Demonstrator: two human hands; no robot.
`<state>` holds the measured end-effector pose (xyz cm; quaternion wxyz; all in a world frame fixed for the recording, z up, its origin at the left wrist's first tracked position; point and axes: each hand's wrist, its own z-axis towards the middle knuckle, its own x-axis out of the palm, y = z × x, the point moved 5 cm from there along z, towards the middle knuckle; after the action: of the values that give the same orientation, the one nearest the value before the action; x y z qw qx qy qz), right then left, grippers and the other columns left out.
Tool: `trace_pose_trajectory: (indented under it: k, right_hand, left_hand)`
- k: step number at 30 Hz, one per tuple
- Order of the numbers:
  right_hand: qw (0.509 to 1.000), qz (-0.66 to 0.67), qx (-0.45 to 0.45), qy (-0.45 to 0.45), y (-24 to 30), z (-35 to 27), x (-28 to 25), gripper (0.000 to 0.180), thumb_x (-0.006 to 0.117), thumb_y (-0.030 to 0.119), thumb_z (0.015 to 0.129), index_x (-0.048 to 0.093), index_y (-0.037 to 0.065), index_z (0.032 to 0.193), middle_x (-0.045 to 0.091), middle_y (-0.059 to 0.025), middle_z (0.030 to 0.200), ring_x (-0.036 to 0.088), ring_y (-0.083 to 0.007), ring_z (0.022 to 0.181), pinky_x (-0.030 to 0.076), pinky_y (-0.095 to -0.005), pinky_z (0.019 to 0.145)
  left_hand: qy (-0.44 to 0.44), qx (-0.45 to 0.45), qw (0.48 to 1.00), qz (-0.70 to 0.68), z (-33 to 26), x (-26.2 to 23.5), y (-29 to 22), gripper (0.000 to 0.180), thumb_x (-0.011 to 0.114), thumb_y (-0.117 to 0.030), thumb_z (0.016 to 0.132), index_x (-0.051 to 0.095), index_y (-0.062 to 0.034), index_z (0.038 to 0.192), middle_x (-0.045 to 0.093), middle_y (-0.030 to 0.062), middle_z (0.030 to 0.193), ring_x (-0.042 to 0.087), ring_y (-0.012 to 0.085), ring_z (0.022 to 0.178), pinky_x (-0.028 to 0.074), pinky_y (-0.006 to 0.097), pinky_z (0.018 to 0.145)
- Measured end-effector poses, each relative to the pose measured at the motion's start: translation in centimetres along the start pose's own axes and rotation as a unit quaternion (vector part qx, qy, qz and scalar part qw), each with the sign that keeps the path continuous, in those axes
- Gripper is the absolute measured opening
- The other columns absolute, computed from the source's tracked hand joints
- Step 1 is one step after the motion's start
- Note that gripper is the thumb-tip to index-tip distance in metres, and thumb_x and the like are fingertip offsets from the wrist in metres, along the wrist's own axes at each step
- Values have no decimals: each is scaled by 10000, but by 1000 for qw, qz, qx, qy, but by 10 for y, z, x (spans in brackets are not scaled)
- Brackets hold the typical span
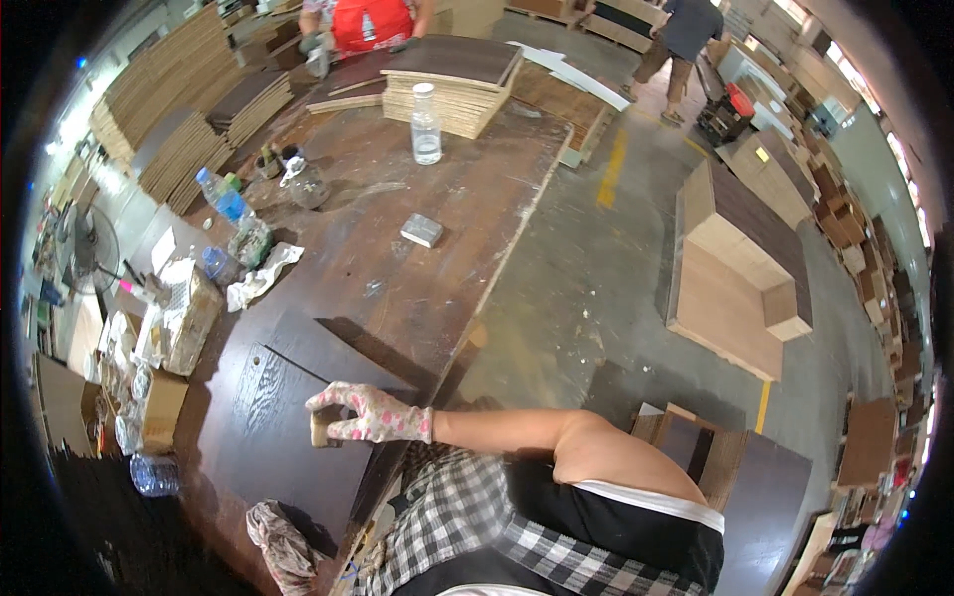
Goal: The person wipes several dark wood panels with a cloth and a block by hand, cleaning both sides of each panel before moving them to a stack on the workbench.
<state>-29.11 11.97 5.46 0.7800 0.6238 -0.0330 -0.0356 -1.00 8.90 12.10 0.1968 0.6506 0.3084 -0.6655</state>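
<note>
My right hand (373, 415), in a white glove with pink flowers, closes its thumb and fingers round a small tan block (320, 429). It is over a dark wood-grain panel (248, 437) lying on the brown workbench (348, 258). A small round mark shows near the panel's far left corner. Another dark panel (333, 348) lies against its far side. At the near edge of the panel is my left hand (283, 541), in a similar patterned glove; its fingers are too unclear to make out.
A small grey block (422, 230), a clear bottle (425, 124) and stacked boards (447, 89) stand farther along the bench. Bottles, jars and a white rag (263, 278) line the left side. An open wooden cabinet (735, 268) sits on the floor at right. Two people are beyond.
</note>
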Motion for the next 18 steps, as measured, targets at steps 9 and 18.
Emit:
trace_pose_trajectory:
  k: [9,18]
  right_hand:
    - [986,132,103,17,7,34,16,382,698,62,912,627,47,1287,679,-66,1140,634,-153,1054,523,-291,936]
    - [919,392,-38,-10,38,94,34,381,628,205,984,573,13,1308,597,-146,1301,599,-262,1191,528,-456,1031]
  left_hand:
    - [-233,-261,728,-589,-65,88,68,236,527,-125,943,618,-44,1146,611,53,1132,597,202,1041,493,300,906]
    - [-502,-245,637,-531,-163,5,119,219,640,-198,884,620,-67,1058,637,50,971,611,227,973,491,338,840]
